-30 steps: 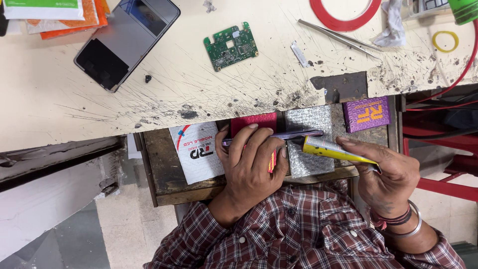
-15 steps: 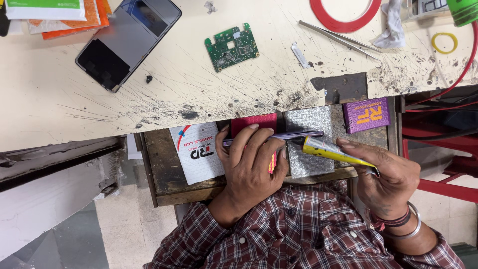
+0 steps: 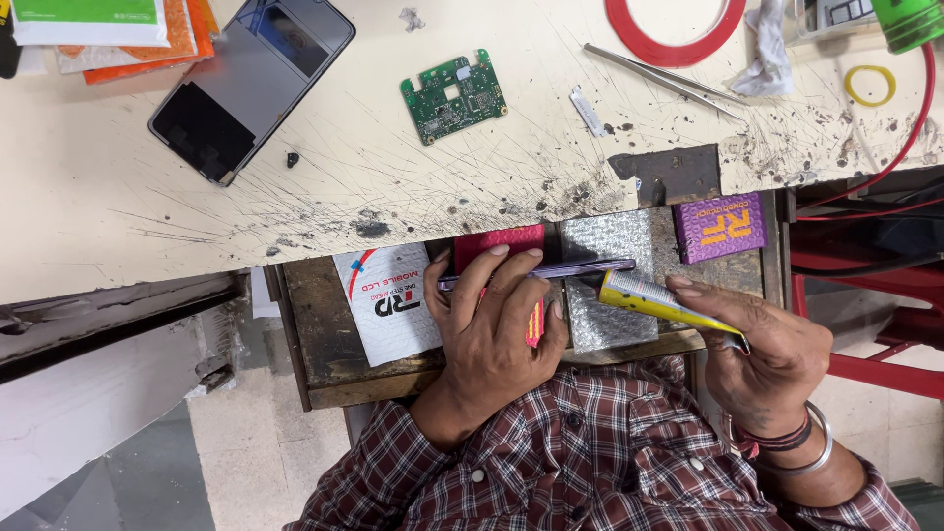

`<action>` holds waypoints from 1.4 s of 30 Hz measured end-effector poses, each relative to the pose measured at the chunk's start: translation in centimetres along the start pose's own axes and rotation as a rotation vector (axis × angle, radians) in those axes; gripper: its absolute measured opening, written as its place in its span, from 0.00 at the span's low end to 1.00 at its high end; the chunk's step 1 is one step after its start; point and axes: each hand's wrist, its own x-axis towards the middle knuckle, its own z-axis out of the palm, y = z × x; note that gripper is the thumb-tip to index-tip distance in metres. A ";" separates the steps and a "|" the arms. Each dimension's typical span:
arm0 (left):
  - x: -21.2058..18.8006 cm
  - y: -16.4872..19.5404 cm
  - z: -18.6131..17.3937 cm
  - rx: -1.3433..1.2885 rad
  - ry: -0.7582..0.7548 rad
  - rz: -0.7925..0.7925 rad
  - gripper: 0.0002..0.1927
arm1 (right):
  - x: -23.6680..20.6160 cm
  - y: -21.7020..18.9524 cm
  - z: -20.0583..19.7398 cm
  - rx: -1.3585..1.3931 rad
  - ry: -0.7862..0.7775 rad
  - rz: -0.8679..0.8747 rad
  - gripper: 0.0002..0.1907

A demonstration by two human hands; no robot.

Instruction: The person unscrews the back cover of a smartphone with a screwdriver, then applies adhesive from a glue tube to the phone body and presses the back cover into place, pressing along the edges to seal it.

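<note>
So nothing much had changed over that last second. Our left hand (image 3: 492, 329) stayed wrapped around the thin purple phone panel (image 3: 536, 270), held edge-up over the open drawer (image 3: 315, 334), and our right hand (image 3: 757, 349) kept the yellow glue tube (image 3: 659, 298) pinched in its grip, with the nozzle end right at the panel's right-hand end, touching or as good as touching; we couldn't quite tell which. Both grips were clenched on their things, neither hand loosened. The tube sat at the same tilt as before, so to us this read as slow, careful bead work along the edge rather than a new step starting.

The panel was just below the front lip of the surface (image 3: 492, 167), above a silver bubble pouch (image 3: 610, 285), a red packet (image 3: 497, 244) and a white-and-red box (image 3: 388, 305) lying in the drawer, with a purple box (image 3: 721, 226) off to the right.

Up on the surface, well apart from the hands, lay the green circuit board (image 3: 454, 95), a phone shell (image 3: 251, 88), tweezers (image 3: 664, 74), a red tape ring (image 3: 674, 25) and a yellow rubber band (image 3: 869, 85). None of that had moved either.
</note>
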 end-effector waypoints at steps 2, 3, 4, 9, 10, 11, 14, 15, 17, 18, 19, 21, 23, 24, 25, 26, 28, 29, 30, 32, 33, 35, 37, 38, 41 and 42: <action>0.0 0.0 0.1 0.000 -0.001 -0.002 0.14 | -0.1 0.0 0.0 -0.013 0.010 -0.006 0.10; 0.0 0.0 0.1 0.004 -0.004 -0.003 0.15 | -0.1 0.0 0.0 -0.010 0.012 -0.004 0.10; 0.0 0.0 0.1 0.007 -0.006 -0.005 0.15 | -0.2 0.0 0.0 -0.007 0.013 -0.003 0.10; 0.0 0.0 0.1 -0.002 -0.009 -0.010 0.14 | -0.4 0.0 -0.1 -0.008 0.025 0.003 0.09; 0.0 0.0 0.1 -0.004 -0.010 -0.011 0.14 | -0.4 0.0 -0.1 -0.009 0.028 0.000 0.09; 0.0 0.0 0.1 -0.005 -0.009 -0.012 0.14 | -0.4 0.0 -0.1 -0.011 0.031 -0.003 0.08; 0.0 0.0 0.1 -0.007 -0.009 -0.014 0.14 | -0.5 -0.1 -0.3 -0.032 0.024 -0.002 0.09; 0.0 0.0 0.1 -0.008 -0.012 -0.013 0.14 | -0.6 -0.1 -0.3 -0.041 0.026 0.001 0.09; 0.0 0.0 0.0 -0.011 -0.014 -0.015 0.14 | -0.7 -0.1 -0.4 -0.059 0.026 0.008 0.10; 0.0 0.1 0.1 -0.013 -0.013 -0.016 0.14 | -0.7 -0.1 -0.4 -0.070 0.021 0.006 0.12; 0.0 0.0 0.0 -0.015 -0.011 -0.018 0.14 | -0.7 -0.1 -0.5 -0.081 0.017 0.004 0.13; 0.0 0.1 0.1 -0.018 -0.009 -0.016 0.14 | -0.8 0.0 -0.6 -0.088 0.012 -0.004 0.16; 0.0 0.0 0.1 -0.019 -0.006 -0.013 0.14 | -0.8 0.1 -0.6 -0.080 0.012 -0.017 0.18; 0.0 0.0 0.1 -0.019 -0.005 -0.013 0.14 | -0.9 0.1 -0.7 -0.092 0.011 -0.014 0.17; -0.1 0.0 0.1 -0.018 -0.004 -0.013 0.14 | -0.9 0.0 -0.7 -0.103 0.009 -0.012 0.16; -0.1 0.0 0.1 -0.018 -0.002 -0.012 0.14 | -1.0 0.0 -0.7 -0.115 0.008 -0.010 0.15; 0.0 -0.1 0.2 -0.018 0.002 -0.009 0.14 | -1.0 0.1 -0.8 -0.106 0.011 -0.014 0.15; -0.1 0.0 0.2 -0.017 0.003 -0.009 0.14 | -1.0 0.1 -0.8 -0.101 0.013 -0.015 0.14; -0.1 0.0 0.2 -0.017 0.003 -0.009 0.14 | -1.1 0.1 -0.9 -0.107 0.016 -0.012 0.14; -0.1 0.0 0.2 -0.015 -0.001 -0.011 0.14 | -1.1 0.1 -0.9 -0.119 0.020 -0.005 0.14; -0.1 0.0 0.1 -0.013 -0.004 -0.012 0.14 | -1.2 0.1 -0.9 -0.114 0.024 -0.011 0.13; -0.1 0.0 0.1 -0.013 -0.005 -0.012 0.14 | -1.2 0.2 -1.0 -0.106 0.032 -0.024 0.12; -0.1 0.0 0.0 -0.016 -0.005 -0.012 0.14 | -1.3 0.3 -1.0 -0.112 0.035 -0.029 0.12; -0.1 0.0 0.0 -0.015 -0.007 -0.014 0.14 | -1.3 0.3 -1.1 -0.115 0.036 -0.031 0.12; 0.0 0.0 0.0 -0.013 -0.007 -0.017 0.14 | -1.3 0.3 -1.1 -0.128 0.042 -0.038 0.13; 0.1 0.1 0.0 -0.013 -0.005 -0.016 0.14 | -1.3 0.3 -1.2 -0.120 0.041 -0.038 0.14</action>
